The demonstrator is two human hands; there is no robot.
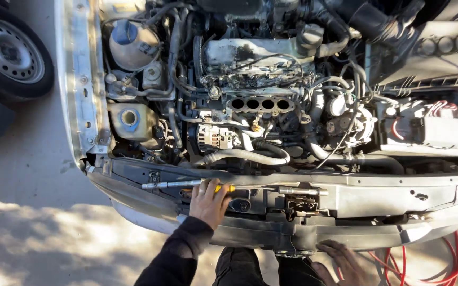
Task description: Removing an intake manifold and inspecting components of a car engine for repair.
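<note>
Your left hand (208, 202) lies over a yellow-handled screwdriver (223, 188) on the car's front crossmember (377, 193), fingers curled loosely on it, just beside a ratchet wrench (168, 185) and a socket extension (298, 190). Your palm hides most of the handle, so you cannot tell how firm the hold is. Your right hand (343, 262), partly cut off at the bottom edge, rests flat and spread on the bumper (250, 233), holding nothing.

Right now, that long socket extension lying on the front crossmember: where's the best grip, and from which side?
Take the bare metal shaft between the yellow handle and the socket end, probably from above on the bumper side. It lies flat along the front crossmember, so only its top and front are open. The left hand already covers the handle; the right hand rests on the bumper.
</note>
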